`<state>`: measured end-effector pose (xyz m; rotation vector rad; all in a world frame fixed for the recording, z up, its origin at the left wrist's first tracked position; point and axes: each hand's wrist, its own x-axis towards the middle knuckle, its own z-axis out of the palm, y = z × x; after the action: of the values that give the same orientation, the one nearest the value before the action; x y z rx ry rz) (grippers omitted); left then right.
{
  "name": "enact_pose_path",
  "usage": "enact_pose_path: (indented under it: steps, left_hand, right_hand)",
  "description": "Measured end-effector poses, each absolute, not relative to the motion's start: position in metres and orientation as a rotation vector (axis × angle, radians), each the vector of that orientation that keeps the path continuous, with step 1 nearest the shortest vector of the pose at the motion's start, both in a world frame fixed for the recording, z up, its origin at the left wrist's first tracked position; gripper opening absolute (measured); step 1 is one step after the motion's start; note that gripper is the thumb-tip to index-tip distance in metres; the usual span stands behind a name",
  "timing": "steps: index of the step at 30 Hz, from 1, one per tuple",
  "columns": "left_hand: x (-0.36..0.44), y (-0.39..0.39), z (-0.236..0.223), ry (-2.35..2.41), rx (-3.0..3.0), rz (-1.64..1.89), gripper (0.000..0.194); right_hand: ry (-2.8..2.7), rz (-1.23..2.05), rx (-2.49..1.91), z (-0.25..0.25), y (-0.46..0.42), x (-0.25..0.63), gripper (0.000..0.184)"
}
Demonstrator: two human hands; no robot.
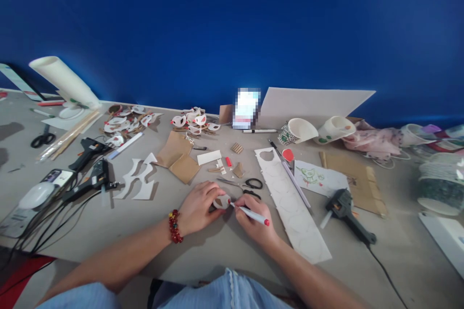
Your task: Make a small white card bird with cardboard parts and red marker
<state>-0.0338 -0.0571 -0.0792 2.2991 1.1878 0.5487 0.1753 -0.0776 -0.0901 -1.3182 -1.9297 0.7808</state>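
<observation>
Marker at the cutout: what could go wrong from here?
The cutout is small and held in the fingers of the left hand, so it might twist and smear the red mark. Those fingers are close to the tip of the marker; a slip could ink them. The scissors lie right beside the right hand, which may knock them.
</observation>
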Motion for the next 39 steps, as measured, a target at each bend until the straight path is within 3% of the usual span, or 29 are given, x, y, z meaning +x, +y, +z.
enact_pose_path:
  steps: [39]
  left_hand:
    - [-0.0336, -0.0569, -0.0773, 1.191, 2.316, 0.553, 0.024]
  right_hand:
    - [-1.903, 0.785, -1.339, -0.0892, -0.0775, 0.1741, 0.013]
